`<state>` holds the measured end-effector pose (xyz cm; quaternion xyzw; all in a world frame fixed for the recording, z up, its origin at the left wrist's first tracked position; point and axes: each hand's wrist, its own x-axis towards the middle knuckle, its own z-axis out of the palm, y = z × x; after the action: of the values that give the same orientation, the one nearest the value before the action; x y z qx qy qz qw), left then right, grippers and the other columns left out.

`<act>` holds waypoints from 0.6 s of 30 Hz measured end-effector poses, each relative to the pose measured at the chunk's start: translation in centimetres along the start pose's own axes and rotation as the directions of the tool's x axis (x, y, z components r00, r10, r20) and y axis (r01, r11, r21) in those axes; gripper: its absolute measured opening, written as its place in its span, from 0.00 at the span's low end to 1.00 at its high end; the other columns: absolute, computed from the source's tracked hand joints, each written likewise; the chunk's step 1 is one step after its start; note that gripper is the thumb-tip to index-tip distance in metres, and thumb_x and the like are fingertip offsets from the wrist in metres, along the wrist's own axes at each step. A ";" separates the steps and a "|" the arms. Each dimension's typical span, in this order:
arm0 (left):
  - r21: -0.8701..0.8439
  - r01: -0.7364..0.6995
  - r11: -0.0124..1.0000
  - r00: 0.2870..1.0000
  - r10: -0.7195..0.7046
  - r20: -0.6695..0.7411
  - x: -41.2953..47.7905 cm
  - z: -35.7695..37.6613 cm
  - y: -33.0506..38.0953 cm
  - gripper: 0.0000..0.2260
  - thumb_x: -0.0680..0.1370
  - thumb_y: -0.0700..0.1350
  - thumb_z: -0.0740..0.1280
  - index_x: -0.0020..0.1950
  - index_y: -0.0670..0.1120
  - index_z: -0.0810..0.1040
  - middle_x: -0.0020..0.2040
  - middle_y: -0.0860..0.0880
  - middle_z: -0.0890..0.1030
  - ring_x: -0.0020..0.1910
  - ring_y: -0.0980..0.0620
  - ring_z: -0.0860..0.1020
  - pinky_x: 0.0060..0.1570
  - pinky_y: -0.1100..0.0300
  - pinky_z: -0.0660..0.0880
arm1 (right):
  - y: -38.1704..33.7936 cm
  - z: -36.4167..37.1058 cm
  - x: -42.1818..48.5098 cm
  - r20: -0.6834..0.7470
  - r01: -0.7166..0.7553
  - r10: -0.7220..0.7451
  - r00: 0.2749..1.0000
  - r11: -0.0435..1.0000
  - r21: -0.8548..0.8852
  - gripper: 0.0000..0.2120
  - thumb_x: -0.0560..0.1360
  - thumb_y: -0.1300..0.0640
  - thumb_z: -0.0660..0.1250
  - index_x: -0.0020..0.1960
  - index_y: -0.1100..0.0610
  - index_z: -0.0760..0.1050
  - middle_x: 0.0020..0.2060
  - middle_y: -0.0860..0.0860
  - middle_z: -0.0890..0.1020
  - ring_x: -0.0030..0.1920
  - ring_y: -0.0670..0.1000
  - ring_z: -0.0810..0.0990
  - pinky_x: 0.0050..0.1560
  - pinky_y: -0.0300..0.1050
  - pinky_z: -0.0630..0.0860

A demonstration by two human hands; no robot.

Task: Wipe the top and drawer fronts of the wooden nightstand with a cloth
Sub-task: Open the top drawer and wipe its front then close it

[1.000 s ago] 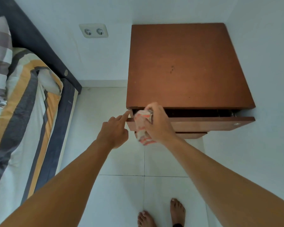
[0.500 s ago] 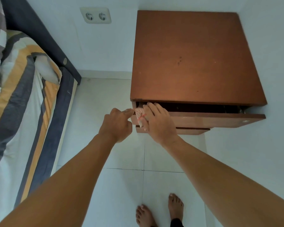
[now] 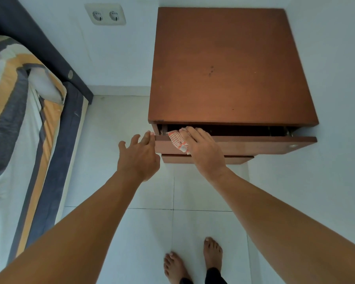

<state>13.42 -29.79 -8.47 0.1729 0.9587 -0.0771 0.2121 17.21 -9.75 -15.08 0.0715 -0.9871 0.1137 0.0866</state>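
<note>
The brown wooden nightstand (image 3: 230, 64) stands in the corner against the white walls, its top bare. Its upper drawer (image 3: 254, 145) is pulled out a little, and a lower drawer front (image 3: 176, 159) shows below it. My right hand (image 3: 203, 148) lies flat over the upper drawer's top edge near its left end and presses a white cloth with orange stripes (image 3: 177, 140) against it. My left hand (image 3: 138, 156) has its fingers spread, with the fingertips touching the drawer's left corner.
A bed (image 3: 19, 124) with a striped grey, yellow and white cover and a dark blue frame runs along the left. A double wall socket (image 3: 106, 15) sits above the skirting. White floor tiles (image 3: 119, 222) lie between bed and nightstand, with my bare feet (image 3: 193, 261) on them.
My right hand opened from gripping the bunched cloth to pressing it flat over the drawer's top edge. My left hand uncurled and spread its fingers at the drawer's left corner.
</note>
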 end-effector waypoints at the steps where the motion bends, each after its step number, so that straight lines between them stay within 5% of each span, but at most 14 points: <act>1: 0.010 0.017 1.000 1.000 -0.017 0.014 0.1 -0.2 0.5 0.29 0.83 0.53 0.52 0.83 0.45 0.50 0.83 0.49 0.53 0.81 0.44 0.54 0.72 0.35 0.57 | 0.6 -0.2 -0.3 -0.005 -0.001 0.001 1.000 1.000 -0.001 0.33 0.70 0.64 0.77 0.73 0.60 0.73 0.67 0.58 0.78 0.64 0.59 0.78 0.64 0.53 0.77; 5: -0.004 0.081 0.997 0.996 -0.080 0.043 0.6 -1.1 3.0 0.30 0.83 0.52 0.50 0.82 0.40 0.50 0.83 0.43 0.52 0.82 0.42 0.50 0.76 0.37 0.52 | 3.6 -0.8 -1.5 -0.009 -0.018 0.018 1.000 1.000 -0.020 0.31 0.71 0.64 0.75 0.73 0.60 0.73 0.67 0.57 0.78 0.63 0.59 0.77 0.66 0.53 0.76; 11: -0.094 -0.158 0.983 0.985 0.150 -0.086 1.8 -0.8 9.8 0.31 0.83 0.50 0.50 0.83 0.41 0.46 0.83 0.43 0.50 0.82 0.43 0.48 0.79 0.45 0.50 | 7.9 -2.0 -3.6 -0.040 -0.048 0.047 0.998 0.998 -0.032 0.27 0.74 0.63 0.70 0.72 0.59 0.73 0.67 0.56 0.78 0.64 0.59 0.77 0.65 0.53 0.76; 18: -0.114 -0.124 0.986 0.989 0.113 -0.098 2.1 0.9 11.4 0.33 0.82 0.47 0.53 0.82 0.42 0.41 0.83 0.43 0.46 0.82 0.43 0.44 0.80 0.46 0.45 | 13.8 -4.2 -6.3 0.005 -0.088 0.088 0.996 0.995 -0.038 0.27 0.75 0.63 0.72 0.73 0.60 0.72 0.67 0.56 0.77 0.62 0.58 0.76 0.65 0.52 0.75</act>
<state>16.10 -18.79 -11.06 0.2201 0.9583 0.0012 0.1821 21.76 5.29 -15.10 0.0267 -0.9916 0.0983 0.0796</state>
